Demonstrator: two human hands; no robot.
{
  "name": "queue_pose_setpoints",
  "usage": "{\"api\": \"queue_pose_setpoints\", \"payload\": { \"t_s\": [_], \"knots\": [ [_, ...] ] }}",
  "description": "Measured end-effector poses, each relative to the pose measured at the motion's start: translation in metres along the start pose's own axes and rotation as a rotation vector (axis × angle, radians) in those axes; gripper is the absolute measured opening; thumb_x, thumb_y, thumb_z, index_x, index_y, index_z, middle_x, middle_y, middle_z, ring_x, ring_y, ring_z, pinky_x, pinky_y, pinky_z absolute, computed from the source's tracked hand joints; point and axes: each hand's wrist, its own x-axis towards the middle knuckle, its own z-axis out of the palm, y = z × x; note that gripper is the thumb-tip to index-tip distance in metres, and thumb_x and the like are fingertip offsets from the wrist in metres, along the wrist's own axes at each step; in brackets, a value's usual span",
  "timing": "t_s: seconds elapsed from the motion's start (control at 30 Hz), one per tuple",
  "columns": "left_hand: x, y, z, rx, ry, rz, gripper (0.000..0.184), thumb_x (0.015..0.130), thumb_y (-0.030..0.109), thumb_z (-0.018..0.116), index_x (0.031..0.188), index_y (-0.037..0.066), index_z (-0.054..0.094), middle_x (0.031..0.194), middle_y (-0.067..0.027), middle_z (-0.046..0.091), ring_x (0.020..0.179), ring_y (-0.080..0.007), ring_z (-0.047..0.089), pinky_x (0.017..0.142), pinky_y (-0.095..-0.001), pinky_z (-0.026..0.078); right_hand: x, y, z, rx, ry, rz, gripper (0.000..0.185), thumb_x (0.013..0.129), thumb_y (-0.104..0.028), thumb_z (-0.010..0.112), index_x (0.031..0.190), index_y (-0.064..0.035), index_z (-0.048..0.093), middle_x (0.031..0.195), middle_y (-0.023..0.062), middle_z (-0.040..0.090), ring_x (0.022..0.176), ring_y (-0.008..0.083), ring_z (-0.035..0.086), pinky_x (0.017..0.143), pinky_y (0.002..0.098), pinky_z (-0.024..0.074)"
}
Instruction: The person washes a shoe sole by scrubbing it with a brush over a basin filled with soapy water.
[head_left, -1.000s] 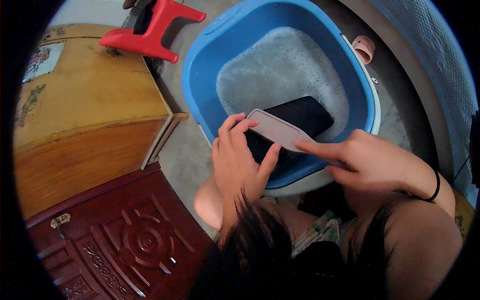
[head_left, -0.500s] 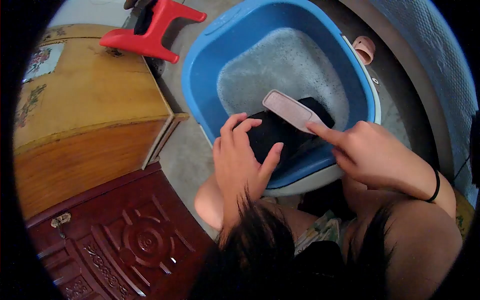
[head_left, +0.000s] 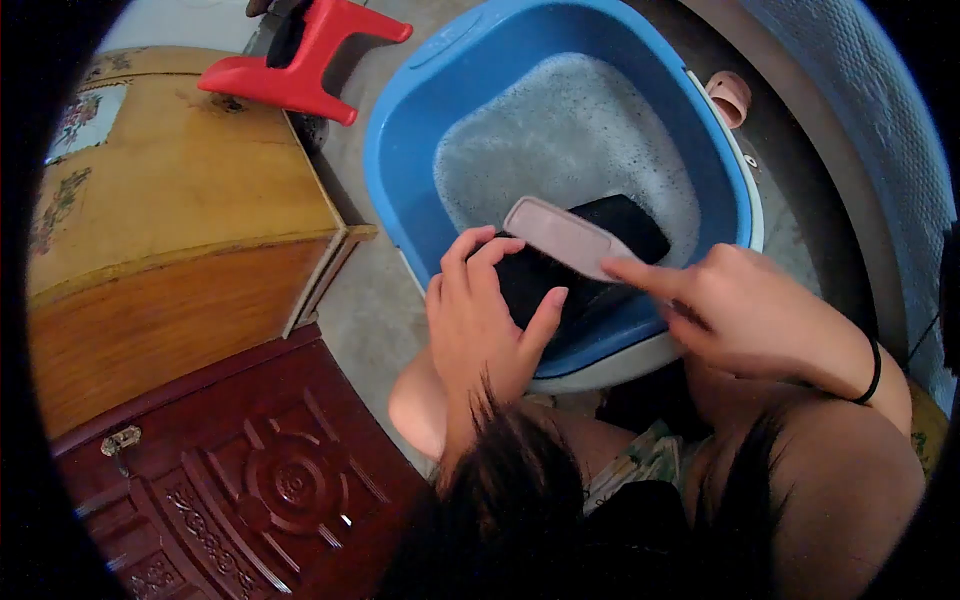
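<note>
A pink scrub brush (head_left: 560,235) lies back-up across a wet black cloth (head_left: 625,225), bristles out of sight. My right hand (head_left: 725,305) is closed round its handle, index finger stretched along it. The cloth is bunched against the near wall of a blue basin (head_left: 395,150), partly in the water. At the basin's near left side, my left hand (head_left: 480,310) rests at the cloth's edge, its fingers curved and spread with the thumb apart. Foamy grey water (head_left: 560,130) covers the basin's bottom.
A yellow wooden cabinet (head_left: 180,190) and a dark red carved panel (head_left: 290,480) stand to the left. Beyond the basin's left corner is a red plastic stool (head_left: 310,65). A pink clog (head_left: 730,98) lies on the floor at the right.
The brush has moved left and slightly toward me over the cloth, along with my right hand's fingers. My left hand has stayed in place.
</note>
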Motion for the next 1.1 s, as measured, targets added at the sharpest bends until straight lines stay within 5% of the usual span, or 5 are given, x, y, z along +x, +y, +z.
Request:
{"api": "queue_pose_setpoints", "payload": {
  "t_s": [0.53,0.63,0.73,0.87,1.1],
  "knots": [
    [-0.001,-0.002,0.001,0.001,-0.009,0.030,0.051,0.076,0.033,0.071,0.117,0.009,0.052,0.124,-0.0119,0.051,0.114,-0.0295,0.049,0.095,-0.0410,0.035,0.001,0.000,-0.001,-0.026,0.014,-0.046,0.056,0.080,-0.006,0.055,0.135,-0.0147,0.051,0.061,0.0204,0.058,0.054,0.0361,0.059,0.057,0.0419,0.0501],
    [-0.001,-0.002,0.001,0.004,-0.013,0.023,0.052,0.076,0.034,0.071,0.117,0.009,0.052,0.124,-0.0120,0.051,0.114,-0.0294,0.050,0.095,-0.0410,0.035,0.002,-0.003,-0.003,-0.100,-0.002,0.096,0.046,0.080,-0.008,0.052,0.126,-0.0071,0.055,0.068,0.0236,0.062,0.063,0.0398,0.063,0.064,0.0498,0.0531],
    [-0.002,-0.002,0.001,-0.001,-0.003,0.018,0.052,0.075,0.034,0.071,0.117,0.009,0.052,0.125,-0.0120,0.051,0.114,-0.0295,0.050,0.095,-0.0410,0.035,0.001,-0.002,-0.008,0.297,-0.146,-0.012,0.047,0.080,-0.009,0.052,0.127,-0.0067,0.055,0.068,0.0233,0.062,0.063,0.0393,0.063,0.064,0.0492,0.0532],
    [-0.001,0.000,-0.001,0.005,-0.017,0.013,0.052,0.075,0.033,0.071,0.117,0.009,0.053,0.125,-0.0121,0.050,0.114,-0.0296,0.050,0.095,-0.0409,0.035,0.001,-0.002,-0.002,-0.066,-0.006,0.064,0.049,0.081,-0.010,0.053,0.130,-0.0096,0.054,0.071,0.0242,0.063,0.065,0.0403,0.063,0.065,0.0476,0.0532],
    [0.000,0.000,0.000,0.018,-0.012,0.028,0.052,0.076,0.032,0.071,0.118,0.009,0.052,0.126,-0.0123,0.050,0.115,-0.0298,0.049,0.095,-0.0406,0.036,-0.001,0.000,-0.003,0.072,-0.030,0.028,0.048,0.080,-0.010,0.053,0.128,-0.0110,0.056,0.070,0.0244,0.063,0.065,0.0416,0.063,0.064,0.0490,0.0529]
  ]
}}
